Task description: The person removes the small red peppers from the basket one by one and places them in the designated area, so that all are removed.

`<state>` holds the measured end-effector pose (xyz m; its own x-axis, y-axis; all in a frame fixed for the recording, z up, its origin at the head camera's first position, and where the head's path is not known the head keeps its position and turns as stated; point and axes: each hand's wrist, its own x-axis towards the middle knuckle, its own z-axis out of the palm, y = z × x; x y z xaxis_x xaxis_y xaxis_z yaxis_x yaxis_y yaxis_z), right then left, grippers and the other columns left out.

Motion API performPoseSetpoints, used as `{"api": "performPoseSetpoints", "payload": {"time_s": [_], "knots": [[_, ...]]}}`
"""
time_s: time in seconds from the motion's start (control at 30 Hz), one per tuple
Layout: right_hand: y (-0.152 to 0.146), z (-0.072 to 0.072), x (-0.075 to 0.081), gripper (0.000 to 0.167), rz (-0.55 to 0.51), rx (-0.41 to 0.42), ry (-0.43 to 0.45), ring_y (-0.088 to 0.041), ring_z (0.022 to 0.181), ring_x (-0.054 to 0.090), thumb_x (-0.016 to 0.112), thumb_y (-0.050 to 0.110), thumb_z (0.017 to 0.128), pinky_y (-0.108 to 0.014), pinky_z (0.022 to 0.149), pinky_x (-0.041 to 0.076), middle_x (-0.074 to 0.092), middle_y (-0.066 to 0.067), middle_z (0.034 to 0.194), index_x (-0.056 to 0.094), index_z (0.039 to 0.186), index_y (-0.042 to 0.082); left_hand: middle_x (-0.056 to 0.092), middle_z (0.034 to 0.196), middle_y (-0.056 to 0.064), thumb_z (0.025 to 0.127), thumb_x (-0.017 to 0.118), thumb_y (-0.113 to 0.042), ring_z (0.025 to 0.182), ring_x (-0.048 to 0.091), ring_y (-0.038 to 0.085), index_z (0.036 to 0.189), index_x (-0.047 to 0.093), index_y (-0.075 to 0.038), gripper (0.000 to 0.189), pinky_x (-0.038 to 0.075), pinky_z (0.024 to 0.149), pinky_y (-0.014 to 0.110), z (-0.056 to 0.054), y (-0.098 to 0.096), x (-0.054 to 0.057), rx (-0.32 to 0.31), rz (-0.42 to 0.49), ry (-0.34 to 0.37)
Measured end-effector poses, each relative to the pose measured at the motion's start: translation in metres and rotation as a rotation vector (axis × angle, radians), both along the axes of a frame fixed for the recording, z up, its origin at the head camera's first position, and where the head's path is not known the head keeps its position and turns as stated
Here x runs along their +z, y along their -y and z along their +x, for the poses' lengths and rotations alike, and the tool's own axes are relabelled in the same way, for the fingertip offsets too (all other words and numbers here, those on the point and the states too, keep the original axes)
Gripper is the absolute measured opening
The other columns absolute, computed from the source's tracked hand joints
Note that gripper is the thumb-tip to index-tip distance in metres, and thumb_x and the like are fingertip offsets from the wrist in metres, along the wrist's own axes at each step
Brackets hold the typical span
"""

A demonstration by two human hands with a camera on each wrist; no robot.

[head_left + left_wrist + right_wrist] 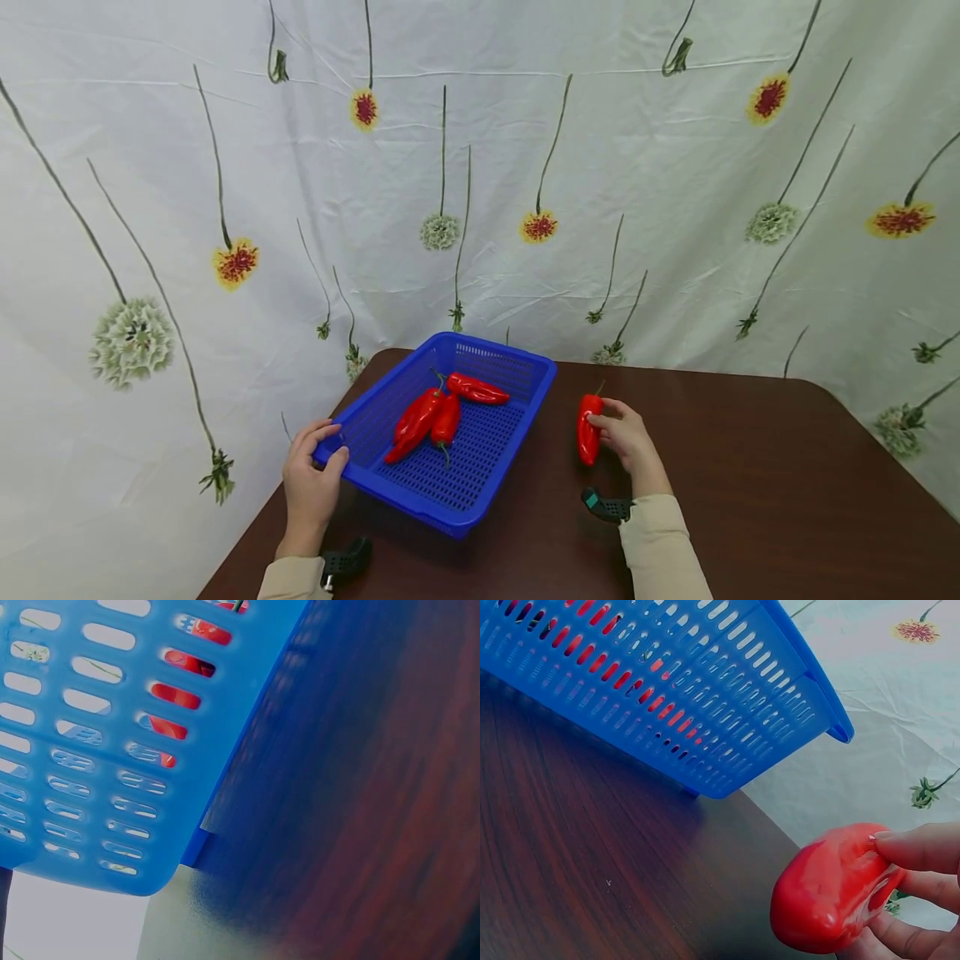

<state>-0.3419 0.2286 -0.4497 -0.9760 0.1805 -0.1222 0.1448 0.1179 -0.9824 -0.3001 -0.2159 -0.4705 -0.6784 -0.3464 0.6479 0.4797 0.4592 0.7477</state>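
In the head view my left hand [311, 483] grips the near left corner of a blue plastic basket [476, 454], thumb and fingers at its rim. Several glossy red peppers [416, 425] with green stems lie inside on the slotted floor. To the right of the basket, my right hand [626, 435] pinches another red pepper [588, 429], stem pointing up and away. The right wrist view shows this pepper [829, 889] close up, held between thumb and fingers. Slotted basket wall [232, 682] fills much of the left wrist view, which does not show the left hand.
The basket stands on the left part of a dark brown wooden table [750, 467] with rounded far corners. Behind it hangs a pale cloth [660, 167] printed with flowers on long stems. Dark bands [611, 507] sit on both wrists.
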Motion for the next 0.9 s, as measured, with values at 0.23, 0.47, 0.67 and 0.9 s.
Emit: {"api": "performPoseSetpoints", "payload": {"time_s": [0.23,0.47,0.67,0.9], "knots": [[0.0001,0.0012,-0.0001,0.059,-0.020,-0.012,0.018,-0.011,0.080,0.063,0.061,0.014,0.097,-0.033,0.089,0.056,0.048,-0.030,0.139,0.036,0.149,-0.002,0.062,0.126,0.017,0.082,0.065,0.007,0.112,0.047,-0.006,0.110,0.069,0.006,0.029,0.036,0.083,0.003,0.0001,-0.0007,0.0000,0.003,-0.004,0.013],[0.0001,0.0010,-0.0007,0.058,-0.018,-0.029,0.016,-0.011,0.077,0.062,0.062,0.013,0.097,-0.027,0.080,0.057,0.050,-0.029,0.137,0.038,0.148,-0.003,0.063,0.125,0.015,0.081,0.067,0.007,0.111,0.048,-0.005,0.110,0.070,0.005,0.029,0.036,0.080,0.004,0.0007,-0.0012,0.0016,0.002,-0.011,-0.001],[0.0001,0.0018,-0.0002,0.058,0.014,-0.036,0.015,-0.014,0.083,0.061,0.062,0.013,0.096,-0.029,0.082,0.056,0.049,-0.030,0.139,0.038,0.148,-0.003,0.064,0.125,0.016,0.080,0.067,0.008,0.112,0.047,-0.006,0.109,0.070,0.006,0.029,0.035,0.084,0.002,0.0004,-0.0012,0.0023,-0.012,0.002,-0.018],[-0.0003,0.0027,-0.0004,0.057,0.036,-0.047,0.014,-0.016,0.084,0.061,0.062,0.012,0.096,-0.031,0.082,0.057,0.047,-0.031,0.139,0.039,0.146,-0.005,0.063,0.125,0.017,0.080,0.066,0.009,0.112,0.046,-0.006,0.108,0.069,0.007,0.029,0.034,0.087,0.000,0.0004,-0.0011,0.0017,-0.017,0.011,-0.021]]}}
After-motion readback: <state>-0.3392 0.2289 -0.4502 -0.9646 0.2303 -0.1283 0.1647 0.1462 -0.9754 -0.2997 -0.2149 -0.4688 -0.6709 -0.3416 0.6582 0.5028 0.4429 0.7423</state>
